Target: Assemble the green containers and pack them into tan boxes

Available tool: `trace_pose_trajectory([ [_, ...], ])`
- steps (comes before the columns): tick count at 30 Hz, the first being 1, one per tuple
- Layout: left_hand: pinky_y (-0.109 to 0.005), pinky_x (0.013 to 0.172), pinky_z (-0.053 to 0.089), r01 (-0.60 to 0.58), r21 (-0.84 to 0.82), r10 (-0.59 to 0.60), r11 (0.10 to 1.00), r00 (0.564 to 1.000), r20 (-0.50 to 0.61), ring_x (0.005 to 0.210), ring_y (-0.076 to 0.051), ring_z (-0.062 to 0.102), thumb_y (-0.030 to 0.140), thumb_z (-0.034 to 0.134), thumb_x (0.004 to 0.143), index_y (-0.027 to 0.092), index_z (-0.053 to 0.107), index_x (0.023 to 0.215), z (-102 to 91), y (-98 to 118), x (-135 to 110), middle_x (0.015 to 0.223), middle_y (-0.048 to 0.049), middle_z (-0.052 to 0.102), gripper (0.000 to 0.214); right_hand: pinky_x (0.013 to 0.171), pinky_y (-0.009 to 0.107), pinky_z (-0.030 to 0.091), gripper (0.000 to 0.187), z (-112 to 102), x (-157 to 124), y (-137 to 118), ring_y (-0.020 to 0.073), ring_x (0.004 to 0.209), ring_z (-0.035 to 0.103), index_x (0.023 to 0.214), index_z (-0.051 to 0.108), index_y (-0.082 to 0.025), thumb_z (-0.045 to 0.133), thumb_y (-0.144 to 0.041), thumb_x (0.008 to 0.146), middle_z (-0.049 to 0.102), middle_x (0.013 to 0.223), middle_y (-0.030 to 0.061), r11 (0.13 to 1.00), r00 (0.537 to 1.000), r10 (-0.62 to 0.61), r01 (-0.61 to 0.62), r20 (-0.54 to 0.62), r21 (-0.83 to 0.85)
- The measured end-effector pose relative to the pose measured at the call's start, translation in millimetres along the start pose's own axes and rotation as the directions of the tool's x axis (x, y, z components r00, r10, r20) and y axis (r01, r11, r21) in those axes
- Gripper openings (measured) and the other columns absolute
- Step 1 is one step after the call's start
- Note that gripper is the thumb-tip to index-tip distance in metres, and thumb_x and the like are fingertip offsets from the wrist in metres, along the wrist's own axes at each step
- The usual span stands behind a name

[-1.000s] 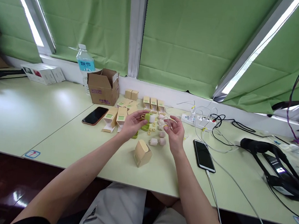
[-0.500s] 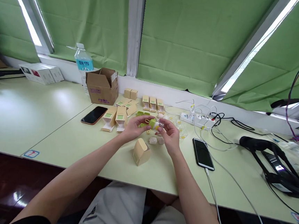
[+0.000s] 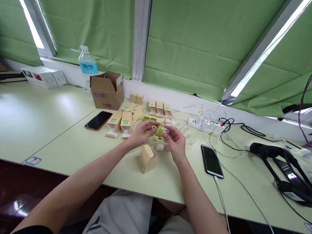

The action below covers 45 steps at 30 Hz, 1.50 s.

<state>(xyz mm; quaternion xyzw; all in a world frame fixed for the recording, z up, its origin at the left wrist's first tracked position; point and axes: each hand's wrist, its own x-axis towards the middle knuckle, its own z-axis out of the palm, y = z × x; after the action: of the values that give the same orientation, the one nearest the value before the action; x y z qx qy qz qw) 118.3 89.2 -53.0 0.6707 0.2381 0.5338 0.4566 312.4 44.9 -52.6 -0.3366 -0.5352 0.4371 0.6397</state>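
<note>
Both hands meet above the table around a small green container with a clear part [image 3: 160, 130]. My left hand [image 3: 140, 134] pinches its green end, where a thin pale loop sticks out. From the other side, my right hand [image 3: 177, 144] grips the clear end. Fingers cover part of it. Just below the hands lie small pale pink pieces [image 3: 159, 146]. A small cream carton [image 3: 148, 159] stands nearer to me. Behind the hands are green pieces [image 3: 149, 119] and several clear plastic pieces with yellow marks [image 3: 190, 138].
Open cream cartons [image 3: 126, 123] stand left of the hands, beside a black phone [image 3: 98, 120]. Farther back is a brown cardboard box [image 3: 106, 92] next to a water bottle [image 3: 87, 65]. To the right are a charging phone [image 3: 212, 161], a power strip [image 3: 206, 125], cables and a black headset [image 3: 287, 176].
The clear part and the green part have come closer together. The white piece seen between them earlier no longer shows. The container has tilted slightly; the surrounding items stay put.
</note>
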Motion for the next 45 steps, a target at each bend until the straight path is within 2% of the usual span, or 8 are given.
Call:
trace_pose_trajectory([
  [12, -0.046, 0.101, 0.063, -0.025, 0.171, 0.021, 0.985, 1.0, 0.02, 0.114, -0.03, 0.079, 0.064, 0.072, 0.098, 0.019, 0.076, 0.123, 4.4, 1, 1, 0.131, -0.0161, 0.081, 0.052, 0.097, 0.046, 0.07, 0.052, -4, 1, 9, 0.0223, 0.1, 0.076, 0.114, 0.079, -0.027, 0.101, -0.052, 0.074, 0.081, 0.122, 0.0055, 0.997, 0.999, 0.037, -0.038, 0.02, 0.069],
  [18, -0.05, 0.107, 0.057, 0.01, 0.257, 0.005, 0.966, 0.998, -0.057, 0.131, -0.032, 0.072, 0.062, 0.065, 0.103, 0.022, 0.056, 0.148, -4.9, 28, -1, 0.132, -0.017, 0.08, 0.061, 0.106, 0.05, 0.068, 0.062, -6, 2, 8, 0.0262, 0.115, 0.079, 0.125, 0.075, -0.029, 0.104, -0.046, 0.073, 0.081, 0.121, 0.0042, 0.967, 0.992, 0.12, -0.122, 0.024, 0.222],
  [23, -0.06, 0.117, 0.049, 0.023, 0.644, 0.008, 0.764, 0.999, -0.045, 0.143, -0.037, 0.059, 0.058, 0.065, 0.103, 0.025, 0.053, 0.15, -15.4, 69, -38, 0.131, -0.0142, 0.074, 0.059, 0.109, 0.055, 0.067, 0.059, -8, 4, 9, 0.027, 0.115, 0.08, 0.122, 0.075, -0.028, 0.103, -0.042, 0.073, 0.082, 0.118, 0.0039, 0.942, 0.993, 0.114, -0.105, -0.01, 0.319],
  [25, -0.062, 0.116, 0.05, 0.02, 0.734, -0.019, 0.679, 1.0, -0.011, 0.142, -0.039, 0.057, 0.058, 0.077, 0.093, 0.025, 0.05, 0.15, -13.3, 76, -64, 0.138, -0.0152, 0.067, 0.07, 0.11, 0.055, 0.066, 0.057, -9, 5, 8, 0.0261, 0.113, 0.08, 0.122, 0.076, -0.028, 0.104, -0.039, 0.073, 0.082, 0.116, 0.0029, 0.936, 0.994, 0.11, -0.098, -0.017, 0.339],
  [29, -0.064, 0.119, 0.051, 0.032, 0.789, -0.075, 0.614, 0.997, 0.019, 0.14, -0.041, 0.058, 0.05, 0.097, 0.073, 0.026, 0.043, 0.149, -5.2, 65, -108, 0.142, -0.0146, 0.06, 0.097, 0.109, 0.052, 0.067, 0.057, -8, 4, 7, 0.024, 0.109, 0.08, 0.119, 0.077, -0.029, 0.105, -0.038, 0.071, 0.081, 0.113, 0.0012, 0.931, 0.992, 0.118, -0.097, -0.038, 0.352],
  [34, -0.055, 0.112, 0.059, 0.081, 0.66, -0.183, 0.747, 0.979, 0.087, 0.128, -0.03, 0.07, 0.032, 0.066, 0.102, 0.03, 0.024, 0.159, -10.7, 51, -116, 0.141, -0.0139, 0.064, 0.072, 0.111, 0.052, 0.065, 0.057, -9, 4, 6, 0.0235, 0.11, 0.079, 0.12, 0.077, -0.03, 0.105, -0.04, 0.071, 0.08, 0.11, 0.0004, 0.938, 0.993, 0.114, -0.094, -0.042, 0.333],
  [38, -0.056, 0.122, 0.055, 0.026, 0.639, -0.106, 0.769, 0.991, 0.087, 0.146, -0.03, 0.063, 0.021, 0.052, 0.106, 0.033, 0.019, 0.164, -17.3, 56, -113, 0.166, -0.0181, 0.046, 0.068, 0.11, 0.052, 0.065, 0.058, -9, 4, 6, 0.0244, 0.11, 0.079, 0.12, 0.077, -0.03, 0.104, -0.039, 0.07, 0.08, 0.107, 0.0004, 0.94, 0.992, 0.114, -0.091, -0.05, 0.328],
  [45, -0.066, 0.126, 0.048, -0.148, 0.752, 0.056, 0.643, 0.988, 0.147, 0.158, -0.04, 0.049, 0.026, 0.073, 0.099, 0.029, 0.025, 0.16, -10.2, 50, -126, 0.165, -0.0227, 0.044, 0.077, 0.111, 0.051, 0.064, 0.061, -9, 3, 3, 0.0253, 0.11, 0.08, 0.123, 0.078, -0.032, 0.103, -0.035, 0.067, 0.08, 0.114, -0.0003, 0.927, 0.992, 0.111, -0.083, -0.055, 0.366],
])
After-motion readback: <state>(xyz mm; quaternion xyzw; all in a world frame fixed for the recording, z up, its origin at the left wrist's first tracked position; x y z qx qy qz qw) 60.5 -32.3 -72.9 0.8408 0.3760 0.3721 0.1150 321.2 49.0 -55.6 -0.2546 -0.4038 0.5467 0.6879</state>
